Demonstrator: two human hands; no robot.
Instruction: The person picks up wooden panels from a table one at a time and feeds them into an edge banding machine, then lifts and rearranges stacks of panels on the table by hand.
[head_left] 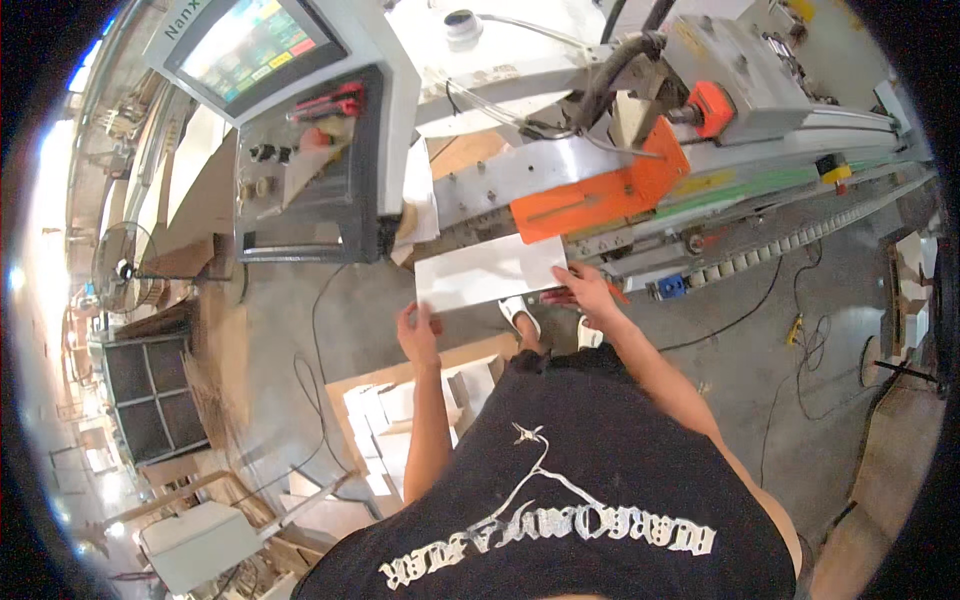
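Observation:
A flat, glossy white rectangular panel [488, 272] is held level in front of the machine. My right hand [588, 296] pinches its right end, thumb on the top face and fingers curled below. At the near left corner, my left hand [418, 334] has its fingers bent around the edge, slightly smeared by motion. An orange metal bracket plate [590, 200] on the machine is just beyond the panel's far right edge. What the panel is made of cannot be told.
A control console with a lit screen [250, 50] stands at the far left. The machine's long metal rail [500, 185] runs to the right, with a cable chain [770, 255] below. An open carton of white pieces [400, 420] sits near my left arm. Cables [318, 345] cross the floor.

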